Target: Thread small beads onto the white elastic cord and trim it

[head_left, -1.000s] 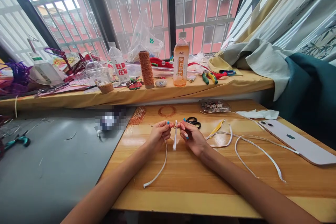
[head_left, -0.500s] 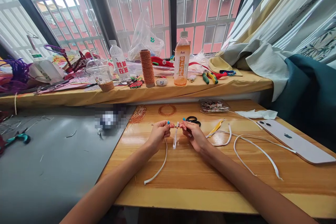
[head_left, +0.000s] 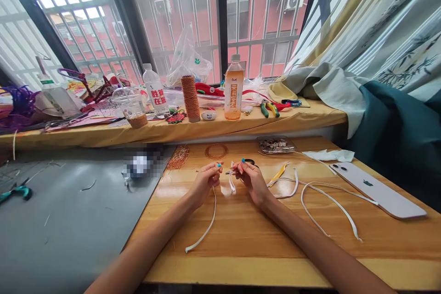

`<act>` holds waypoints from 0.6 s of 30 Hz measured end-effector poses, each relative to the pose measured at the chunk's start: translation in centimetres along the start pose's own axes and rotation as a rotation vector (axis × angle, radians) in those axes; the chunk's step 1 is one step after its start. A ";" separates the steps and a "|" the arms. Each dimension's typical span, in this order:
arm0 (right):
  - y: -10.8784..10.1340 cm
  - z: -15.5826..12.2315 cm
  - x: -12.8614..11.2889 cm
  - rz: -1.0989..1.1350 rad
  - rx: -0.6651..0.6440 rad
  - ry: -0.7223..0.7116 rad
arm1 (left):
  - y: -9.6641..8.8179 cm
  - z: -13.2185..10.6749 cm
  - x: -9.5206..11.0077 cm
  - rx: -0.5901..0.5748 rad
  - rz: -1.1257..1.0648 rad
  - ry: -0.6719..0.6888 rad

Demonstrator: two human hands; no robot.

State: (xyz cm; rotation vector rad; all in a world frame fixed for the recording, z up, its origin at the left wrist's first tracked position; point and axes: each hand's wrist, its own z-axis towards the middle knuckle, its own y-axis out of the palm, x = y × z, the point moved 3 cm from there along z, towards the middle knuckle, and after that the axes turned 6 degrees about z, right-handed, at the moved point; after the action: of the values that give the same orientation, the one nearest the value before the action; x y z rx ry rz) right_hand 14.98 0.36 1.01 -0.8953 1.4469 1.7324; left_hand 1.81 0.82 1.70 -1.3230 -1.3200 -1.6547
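My left hand (head_left: 208,180) is closed in a pinch at the middle of the wooden table; what its fingertips hold is too small to make out. A thin white cord (head_left: 211,225) runs from under this hand towards the table's front; whether the fingers grip it is hidden. Across a narrow gap, my right hand (head_left: 251,178) is closed, thumb and fingers pinching a short, doubled piece of white cord (head_left: 232,183) that hangs down. Black scissor handles (head_left: 251,162) show partly behind the right hand.
White cords (head_left: 330,187) and a yellow strip (head_left: 279,172) lie to the right, beside a phone (head_left: 379,190). Behind are a clear box (head_left: 275,144), coiled copper-coloured wire (head_left: 216,151) and thread clippings (head_left: 178,158). Bottles, a thread spool (head_left: 190,98) and pliers (head_left: 269,109) stand or lie on the ledge.
My fingertips, close together on the short white piece before, are now apart. The short white piece stays at the right hand. The whole view has shifted slightly.
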 end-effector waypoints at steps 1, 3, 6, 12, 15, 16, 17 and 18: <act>0.0 0.0 -0.1 0.016 0.006 0.000 | 0.0 0.0 0.0 -0.002 0.014 0.005; -0.1 0.2 -0.3 0.051 0.024 -0.007 | 0.0 0.0 0.2 -0.025 0.047 0.024; -0.3 0.4 -0.8 0.105 0.054 -0.034 | -0.2 0.0 0.6 -0.022 0.117 0.067; 0.6 0.1 -1.1 0.217 -0.026 -0.017 | 0.9 -0.3 0.1 -0.156 0.383 -0.018; 1.2 0.2 -1.5 0.091 -0.127 0.013 | 1.3 -0.3 0.0 -0.214 0.423 -0.052; 1.1 0.4 -1.8 0.005 -0.148 0.010 | 1.1 -0.3 0.2 -0.176 0.428 -0.041; 0.7 0.7 -2.1 -0.099 -0.167 0.004 | 0.7 -0.1 0.4 -0.117 0.427 -0.018; 0.0 1.1 -2.6 -0.241 -0.147 -0.043 | 0.3 0.0 0.7 -0.049 0.417 0.011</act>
State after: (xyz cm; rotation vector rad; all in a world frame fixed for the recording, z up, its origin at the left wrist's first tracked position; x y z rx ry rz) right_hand 16.20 1.24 3.38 -1.0568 1.1440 1.6805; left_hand 1.86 0.85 2.47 -1.4954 -0.9218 -1.4073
